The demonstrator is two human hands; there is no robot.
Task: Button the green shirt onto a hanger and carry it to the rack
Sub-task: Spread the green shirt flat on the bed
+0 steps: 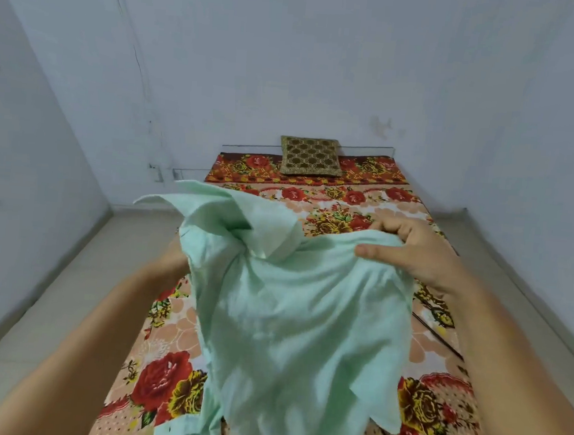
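A person stands at the foot of a bed [400, 205] and looks down over both bare forearms, which reach forward from 7 and 5 o'clock. Held up between them at the centre of the view is the green shirt [291, 320], pale mint and crumpled, hanging in loose folds above the bed. Its collar or a sleeve stands up in a peak toward 11 o'clock, and its lower edge falls out of sight at 6 o'clock. The right hand [413, 251], at 2 o'clock, has a closed grip on the shirt's upper edge: the fingers curl over the top of the cloth and the thumb presses against the near side. The left hand [174, 260], at 9 o'clock, goes in behind the fabric, which hides its fingers, so its grip cannot be told. The bed wears a floral sheet [169, 379] with large red and yellow roses on a cream and peach ground. At 12 o'clock, at the head of the bed, a gold-brown patterned cushion [310, 156] leans against the pale wall [325, 66]. At 3 o'clock a thin dark rod [439, 337] lies on the sheet, partly hidden by the right forearm; what it belongs to is unclear. Pale floor tiles [67, 286] run along both sides of the bed.
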